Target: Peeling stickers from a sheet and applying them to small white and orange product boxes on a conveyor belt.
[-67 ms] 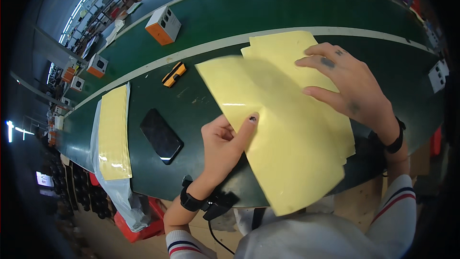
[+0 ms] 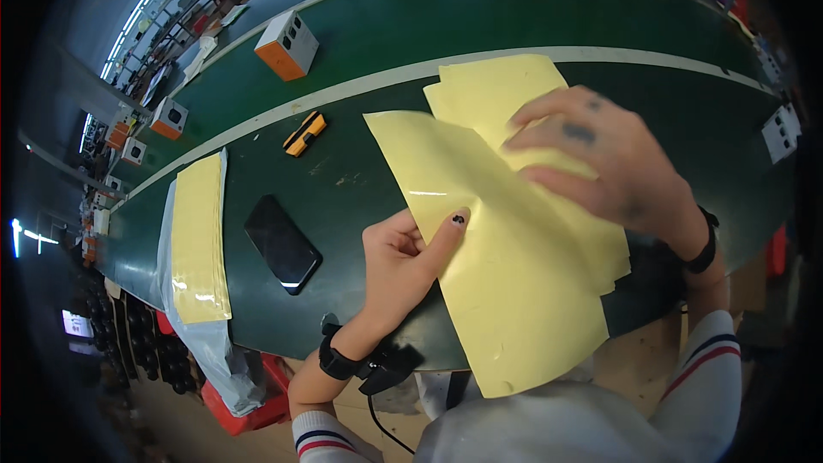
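Observation:
A yellow sheet (image 2: 506, 291), glossy and curved, is pinched at its left edge by my left hand (image 2: 399, 261), with the thumb on top. Its upper right part bends up beneath my right hand. Under it lies a loose stack of similar yellow sheets (image 2: 497, 81), fanned unevenly on the green table. Over the stack hovers my right hand (image 2: 613, 163), blurred by motion, with its thumb and fingers apart. I see nothing held in it; whether its fingertips touch the sheet I cannot tell.
Left of my left hand lies a black phone (image 2: 283, 244). Beyond it is an orange-and-black utility knife (image 2: 305, 134). Another yellow stack (image 2: 199, 240) rests on a plastic bag (image 2: 210, 356) at the table's left. Across the pale strip stands a white-and-orange box (image 2: 287, 45).
My right hand has moved slightly left and down, its fingers drawn closer to the sheet. The held sheet has bent more along its upper right. My left hand keeps its pinch.

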A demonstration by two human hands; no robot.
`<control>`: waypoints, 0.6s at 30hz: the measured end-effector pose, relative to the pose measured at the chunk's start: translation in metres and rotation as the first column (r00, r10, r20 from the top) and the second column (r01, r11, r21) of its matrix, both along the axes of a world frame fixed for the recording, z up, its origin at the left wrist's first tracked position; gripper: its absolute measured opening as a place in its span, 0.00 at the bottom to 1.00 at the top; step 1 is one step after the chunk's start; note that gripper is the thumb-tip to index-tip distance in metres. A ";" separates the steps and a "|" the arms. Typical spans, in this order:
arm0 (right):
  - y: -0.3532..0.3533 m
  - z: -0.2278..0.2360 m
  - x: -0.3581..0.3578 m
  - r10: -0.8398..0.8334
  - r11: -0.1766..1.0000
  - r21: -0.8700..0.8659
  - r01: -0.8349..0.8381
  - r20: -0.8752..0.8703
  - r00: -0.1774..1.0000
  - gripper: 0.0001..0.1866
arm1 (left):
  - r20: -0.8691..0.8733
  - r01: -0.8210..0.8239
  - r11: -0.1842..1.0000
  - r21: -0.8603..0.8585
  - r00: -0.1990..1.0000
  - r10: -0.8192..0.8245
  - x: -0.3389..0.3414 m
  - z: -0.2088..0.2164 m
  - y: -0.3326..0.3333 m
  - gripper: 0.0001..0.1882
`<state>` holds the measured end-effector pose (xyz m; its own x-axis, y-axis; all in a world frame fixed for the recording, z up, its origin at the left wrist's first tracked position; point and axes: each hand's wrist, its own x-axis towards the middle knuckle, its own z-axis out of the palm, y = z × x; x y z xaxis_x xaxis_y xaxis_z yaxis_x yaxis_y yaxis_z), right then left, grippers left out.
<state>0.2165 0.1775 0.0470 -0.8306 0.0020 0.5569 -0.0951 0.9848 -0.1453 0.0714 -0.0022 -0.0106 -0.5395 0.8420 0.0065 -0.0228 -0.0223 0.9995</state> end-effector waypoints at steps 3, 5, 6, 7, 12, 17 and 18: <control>-0.022 -0.001 -0.012 0.164 0.986 -0.042 -0.162 0.056 0.985 0.13 | -0.052 0.080 0.997 0.016 0.996 -0.079 0.006 -0.002 -0.003 0.09; -0.027 -0.005 -0.016 0.206 0.978 -0.032 -0.204 0.089 0.974 0.11 | -0.137 0.115 0.992 0.050 0.985 -0.108 0.009 -0.001 -0.004 0.09; -0.029 -0.005 -0.015 0.201 0.979 -0.057 -0.196 0.102 0.974 0.11 | -0.202 0.123 0.992 0.037 0.973 -0.113 0.009 -0.001 -0.004 0.09; -0.029 -0.006 -0.016 0.213 0.976 -0.080 -0.205 0.120 0.970 0.10 | -0.260 0.113 0.993 0.027 0.960 -0.102 0.009 -0.004 -0.004 0.09; -0.032 -0.001 -0.016 0.218 0.975 -0.091 -0.202 0.231 0.948 0.06 | -0.438 0.134 0.988 0.071 0.895 -0.090 0.006 -0.013 -0.005 0.08; -0.031 0.010 -0.019 0.252 0.968 -0.079 -0.239 0.312 0.916 0.05 | -0.584 0.175 0.982 0.076 0.806 -0.098 0.003 -0.004 -0.009 0.05; -0.031 0.010 -0.021 0.247 0.969 -0.070 -0.237 0.311 0.918 0.05 | -0.614 0.188 0.977 0.098 0.784 -0.089 0.001 -0.004 -0.010 0.05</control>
